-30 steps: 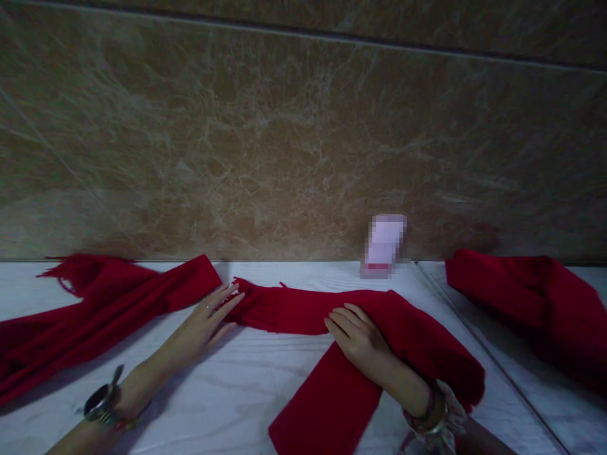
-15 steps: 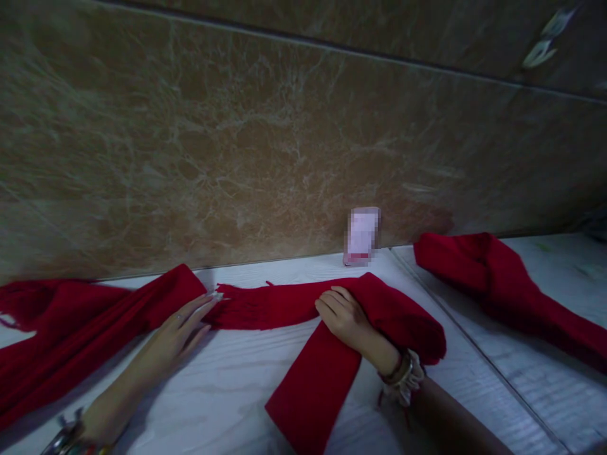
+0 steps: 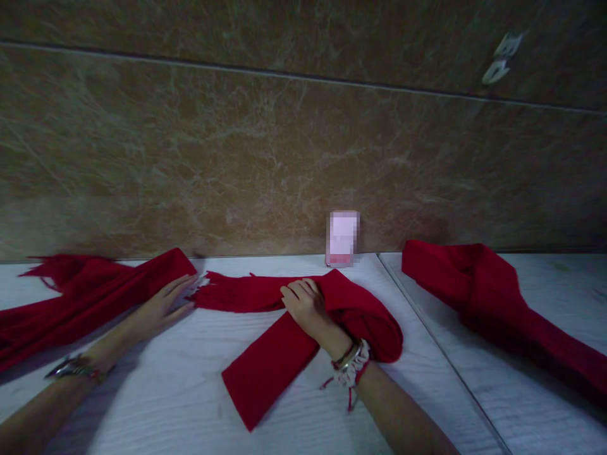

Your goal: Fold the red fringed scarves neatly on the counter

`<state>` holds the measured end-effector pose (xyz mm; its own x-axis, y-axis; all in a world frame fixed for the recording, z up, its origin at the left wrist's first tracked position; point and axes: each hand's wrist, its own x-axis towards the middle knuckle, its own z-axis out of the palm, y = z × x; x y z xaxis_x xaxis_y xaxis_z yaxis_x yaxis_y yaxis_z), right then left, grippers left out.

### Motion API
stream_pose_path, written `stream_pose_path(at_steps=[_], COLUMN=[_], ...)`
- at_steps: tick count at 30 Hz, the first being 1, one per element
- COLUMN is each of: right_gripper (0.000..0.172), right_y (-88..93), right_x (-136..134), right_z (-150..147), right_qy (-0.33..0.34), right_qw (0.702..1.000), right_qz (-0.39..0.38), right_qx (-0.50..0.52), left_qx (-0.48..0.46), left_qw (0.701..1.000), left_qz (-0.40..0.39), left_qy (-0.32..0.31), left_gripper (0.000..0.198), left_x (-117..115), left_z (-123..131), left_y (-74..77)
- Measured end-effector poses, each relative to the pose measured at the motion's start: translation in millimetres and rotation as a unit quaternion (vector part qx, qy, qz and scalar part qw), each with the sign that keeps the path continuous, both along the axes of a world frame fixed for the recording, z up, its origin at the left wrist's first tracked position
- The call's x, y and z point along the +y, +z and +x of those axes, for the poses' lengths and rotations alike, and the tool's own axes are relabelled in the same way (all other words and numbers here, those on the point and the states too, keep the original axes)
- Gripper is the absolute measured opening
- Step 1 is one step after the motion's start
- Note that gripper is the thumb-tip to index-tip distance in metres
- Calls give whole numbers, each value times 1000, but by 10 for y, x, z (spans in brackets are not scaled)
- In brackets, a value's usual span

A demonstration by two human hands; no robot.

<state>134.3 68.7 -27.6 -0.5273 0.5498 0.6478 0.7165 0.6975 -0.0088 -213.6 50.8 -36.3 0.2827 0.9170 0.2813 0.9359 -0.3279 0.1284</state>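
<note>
A red fringed scarf (image 3: 268, 373) lies folded over itself on the pale surface, its fringe toward the left and one flat folded end angled toward me. My right hand (image 3: 306, 309) rests on the fold with its fingers curled over the cloth. Stretched out flat, my left hand (image 3: 164, 309) has its fingertips beside the fringe, touching or close to the end of a second red scarf (image 3: 118, 294). Whether those fingertips press on the fringe or on the second scarf, I cannot tell.
A third red cloth (image 3: 493, 291) lies loosely bunched at the right, beyond a seam in the white wood-patterned surface (image 3: 455, 417). A blurred, pink-edged phone-like object (image 3: 342, 237) leans on the brown marbled wall (image 3: 227, 151). High on the right is a white fitting (image 3: 502, 58).
The view has shifted, so hands and scarves appear further left and the middle scarf's near end shows fully. My right hand keeps its hold; my left stays flat by the fringe.
</note>
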Motion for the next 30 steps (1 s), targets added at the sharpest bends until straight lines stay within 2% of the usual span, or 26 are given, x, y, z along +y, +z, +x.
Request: stream_pose_path(at_steps=[4,7,12,16,18,21,24,26,28,30], right_gripper=[7,12,18,17,15,16,18,19,19,18], right_y=[-15,-42,-107,-65,58,366,718,927,1100,1232], right_x=[-26,-29,9,91,113,94,44,18,6,9], right_z=[-12,-8,-11,-70,-64,18,112,147,167,199], right_qy=[26,27,65,8,-13,-7,-18,-49,-82,-108], right_qw=[999,999,998,989,981,972,970,971,970,965], right_qz=[-33,-29,-24,-111,-134,-120,-101,-99,-98,-85], right_qx=[-15,-16,11,93,141,202,222,210,206,225], left_qx=[14,21,41,50,45,15,-93,-174,-175,-148], left_qw=[1000,999,997,996,996,996,990,984,979,970], left_qz=[-19,-25,-24,-12,0,23,41,-8,-80,-120], left_qy=[21,33,60,74,79,81,94,33,-71,-151], left_gripper=[60,58,55,49,48,49,51,51,59,78], left_x=[-58,-89,-116,-150,-175,-193,-148,-86,-15,56], left_z=[127,208,299,331,336,389,586,812,1081,1343], left_y=[129,196,238,251,248,265,402,580,793,990])
